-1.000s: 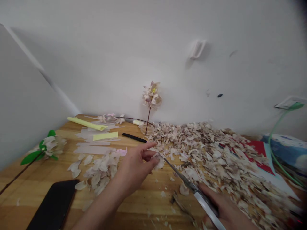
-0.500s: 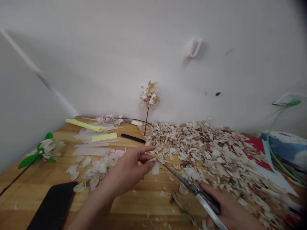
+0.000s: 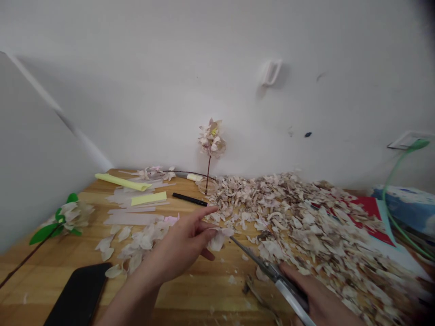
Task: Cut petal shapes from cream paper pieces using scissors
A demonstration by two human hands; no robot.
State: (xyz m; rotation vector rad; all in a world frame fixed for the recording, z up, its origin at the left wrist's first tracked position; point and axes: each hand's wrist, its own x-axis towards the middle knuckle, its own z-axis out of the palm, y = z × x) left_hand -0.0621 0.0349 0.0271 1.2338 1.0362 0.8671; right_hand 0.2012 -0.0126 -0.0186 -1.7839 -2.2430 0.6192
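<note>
My left hand [image 3: 180, 246] pinches a small pale paper petal [image 3: 217, 239] between thumb and fingers, index finger stretched out above it. My right hand [image 3: 319, 301] at the lower right grips silver scissors [image 3: 268, 271], whose blades point up-left and reach the petal's right edge. A loose cluster of cut pale petals [image 3: 139, 242] lies on the wooden table [image 3: 190, 290] just left of my left hand.
A wide heap of paper scraps [image 3: 306, 222] covers the table's right half, over red paper [image 3: 369, 210]. A black phone [image 3: 79, 294] lies front left. A paper flower [image 3: 212, 140] stands in a small glass; another flower [image 3: 70, 213], a black pen [image 3: 189, 199] and yellow strips [image 3: 148, 198] lie left.
The view shifted slightly. My left hand turned the petal and lowered it a little; the scissors slid along with it, blades still at the petal's edge.
</note>
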